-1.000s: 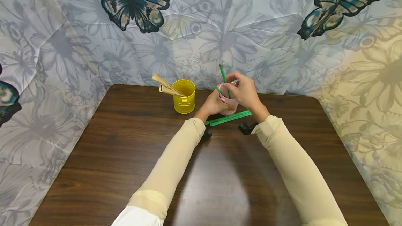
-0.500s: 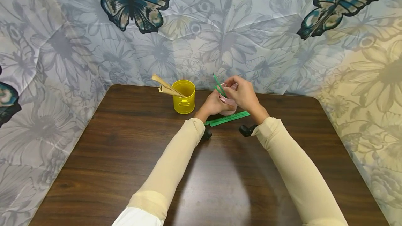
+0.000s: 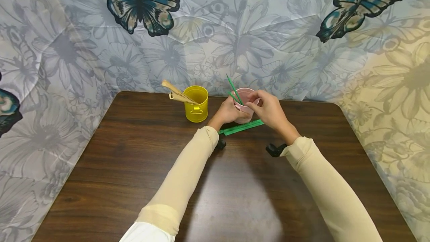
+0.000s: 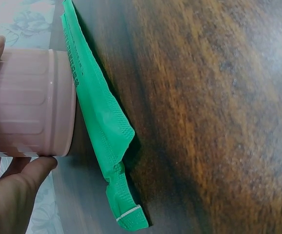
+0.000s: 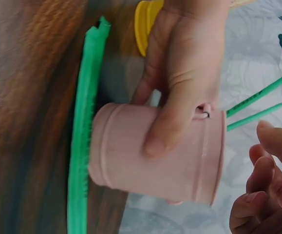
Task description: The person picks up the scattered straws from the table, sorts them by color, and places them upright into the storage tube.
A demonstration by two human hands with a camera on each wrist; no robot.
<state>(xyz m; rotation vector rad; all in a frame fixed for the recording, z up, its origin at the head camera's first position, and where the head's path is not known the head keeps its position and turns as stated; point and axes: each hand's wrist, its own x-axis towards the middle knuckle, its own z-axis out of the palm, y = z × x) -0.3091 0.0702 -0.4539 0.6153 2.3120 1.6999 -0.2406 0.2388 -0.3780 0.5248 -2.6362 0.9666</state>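
My left hand [image 3: 229, 111] grips a small pink bucket [image 5: 126, 151], its thumb lying across the bucket's side in the right wrist view. Out of the bucket's mouth stick slim green paper-wrapped sticks [image 3: 234, 87], leaning left against the rim. My right hand [image 3: 271, 111] is at the bucket's right rim with fingers loosely bent and nothing between them; the right wrist view shows thumb and fingertips apart. Green flat paper packets [image 4: 102, 112] with dark printing lie on the table right by the bucket's base. What is inside them is hidden.
A yellow bucket [image 3: 196, 114] with a small handle stands left of the pink one. Several beige printed sticks [image 3: 176, 90] lean out of it. The dark wooden table [image 3: 141, 152] ends at a butterfly-patterned cloth [image 3: 171, 53] behind.
The green stick in my right hand has tipped left and come to rest against the pink bucket's rim. My right hand has let go and drawn back rightward; my left hand stays put.
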